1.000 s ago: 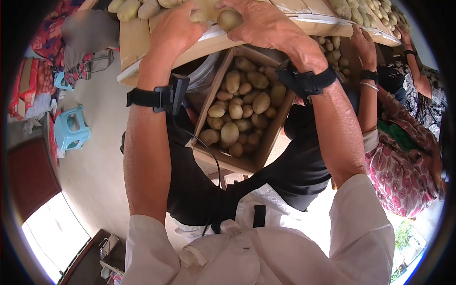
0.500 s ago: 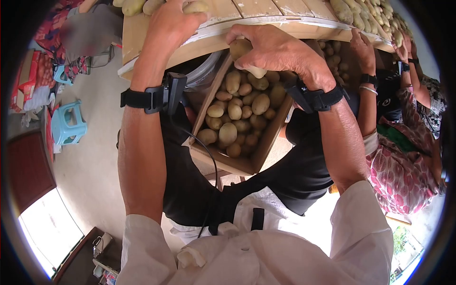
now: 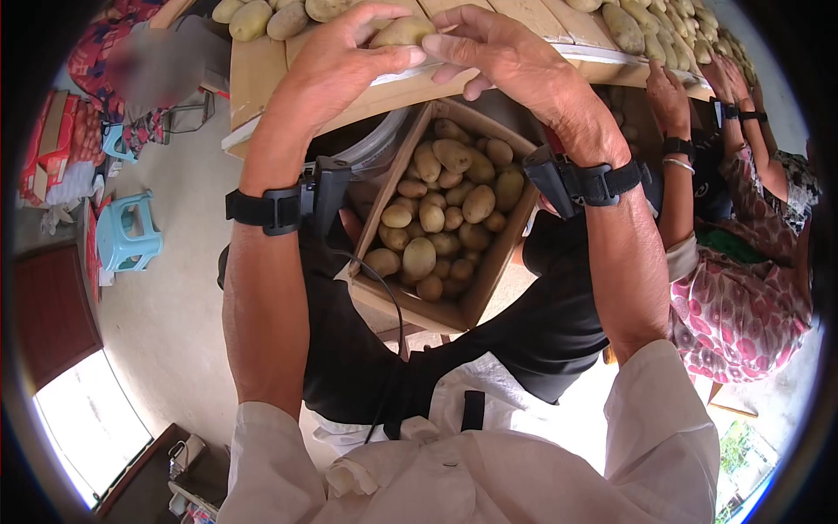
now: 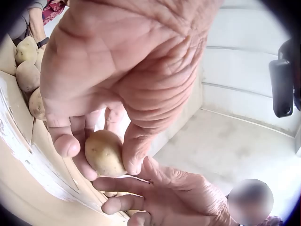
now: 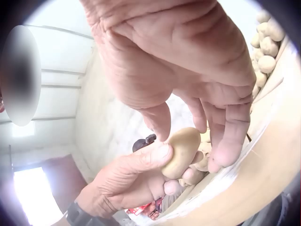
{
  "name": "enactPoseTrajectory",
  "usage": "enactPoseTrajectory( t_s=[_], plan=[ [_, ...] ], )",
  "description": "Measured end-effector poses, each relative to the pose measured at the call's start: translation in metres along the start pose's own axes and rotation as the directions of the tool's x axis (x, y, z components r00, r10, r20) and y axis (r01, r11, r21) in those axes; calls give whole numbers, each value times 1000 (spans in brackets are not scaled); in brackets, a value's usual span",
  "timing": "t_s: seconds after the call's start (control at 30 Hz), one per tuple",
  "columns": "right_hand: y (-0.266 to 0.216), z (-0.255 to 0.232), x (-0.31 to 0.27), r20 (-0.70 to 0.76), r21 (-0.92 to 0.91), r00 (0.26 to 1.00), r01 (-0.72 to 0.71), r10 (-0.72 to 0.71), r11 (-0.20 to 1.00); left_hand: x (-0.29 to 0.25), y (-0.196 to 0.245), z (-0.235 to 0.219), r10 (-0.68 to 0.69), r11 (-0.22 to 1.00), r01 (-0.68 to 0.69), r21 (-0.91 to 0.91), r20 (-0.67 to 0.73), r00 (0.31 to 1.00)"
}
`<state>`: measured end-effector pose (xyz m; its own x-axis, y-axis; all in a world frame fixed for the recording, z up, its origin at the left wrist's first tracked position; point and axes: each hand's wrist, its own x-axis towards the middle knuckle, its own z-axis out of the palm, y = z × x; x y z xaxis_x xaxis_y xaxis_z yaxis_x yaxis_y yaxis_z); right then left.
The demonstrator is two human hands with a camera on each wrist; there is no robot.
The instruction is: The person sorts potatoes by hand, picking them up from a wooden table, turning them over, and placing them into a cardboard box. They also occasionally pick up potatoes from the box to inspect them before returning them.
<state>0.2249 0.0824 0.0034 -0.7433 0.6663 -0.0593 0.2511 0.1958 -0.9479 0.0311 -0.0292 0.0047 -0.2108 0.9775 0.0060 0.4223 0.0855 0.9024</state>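
Note:
My left hand (image 3: 332, 70) holds a pale yellow potato (image 3: 403, 32) between thumb and fingers, above the front edge of the wooden table (image 3: 257, 79). Facing it, my right hand (image 3: 528, 65) has its fingers spread around the potato's other end. In the right wrist view its thumb tip comes right to the potato (image 5: 181, 153), while the other fingers stand apart from it. Below both hands, a brown box (image 3: 506, 249) holds many potatoes (image 3: 419, 258) of mixed sizes.
Potatoes (image 3: 250, 21) lie along the table's far left, and a larger pile (image 3: 650, 26) covers its right part. At right, other people's hands (image 3: 668, 100) rest at the table edge. A grey tub (image 3: 371, 148) stands beside the box. A blue stool (image 3: 128, 231) is on the left floor.
My right hand lowered a potato over the box, let go of it, and rose back to the table edge. My left hand kept its potato and brought it towards the right hand.

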Motion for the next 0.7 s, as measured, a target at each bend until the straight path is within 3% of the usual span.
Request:
enactPoseTrajectory(
  t_s=[0.03,0.1,0.23,0.27,0.3,0.33,0.37,0.4,0.43,0.5,0.53,0.57,0.6,0.63,0.7],
  plan=[
    [-10,0,-4,-2,0,1000,-1,1,1000,-1,0,1,68,995,-66,-68,15,998],
    [-28,-1,-10,103,228,990,-118,97,966,-2,3,0,78,992,-71,-105,63,995],
    [-24,-7,-9,161,138,980,-140,117,981,-9,13,9,89,985,-74,-154,93,992],
    [-23,-9,-8,205,138,977,-96,66,986,-7,20,11,86,985,-71,-155,95,992],
    [-21,-10,-7,249,142,968,-52,15,989,-4,45,15,-140,939,143,-314,33,990],
    [-16,-10,-1,251,145,968,-58,20,988,-4,58,18,-370,818,330,-471,9,929],
    [-8,-9,5,257,186,966,-54,4,981,-5,43,13,-379,813,341,-473,15,925],
    [-3,-7,7,262,227,965,-50,-12,973,-7,14,3,-149,945,168,-281,89,985],
    [-7,-10,4,263,228,965,-54,-8,972,-6,-6,-4,78,993,-58,-99,205,976],
    [-24,-20,3,369,-59,919,-126,139,990,-5,-11,-11,97,994,-88,-59,177,979],
    [-20,-18,4,369,-58,920,-122,135,991,-7,-8,-16,9,998,0,-64,128,992],
    [-9,-14,4,411,-183,909,7,70,983,-7,-6,-21,-80,994,86,-74,79,994],
    [3,-9,4,459,-299,888,139,14,944,-7,-5,-24,-78,994,84,-73,78,994],
    [9,-3,3,492,-280,864,270,-104,921,-8,-5,-26,-98,994,98,-48,14,995],
    [9,0,0,521,-358,848,117,94,926,-10,-7,-29,-111,994,109,-24,-51,993]
  ],
)
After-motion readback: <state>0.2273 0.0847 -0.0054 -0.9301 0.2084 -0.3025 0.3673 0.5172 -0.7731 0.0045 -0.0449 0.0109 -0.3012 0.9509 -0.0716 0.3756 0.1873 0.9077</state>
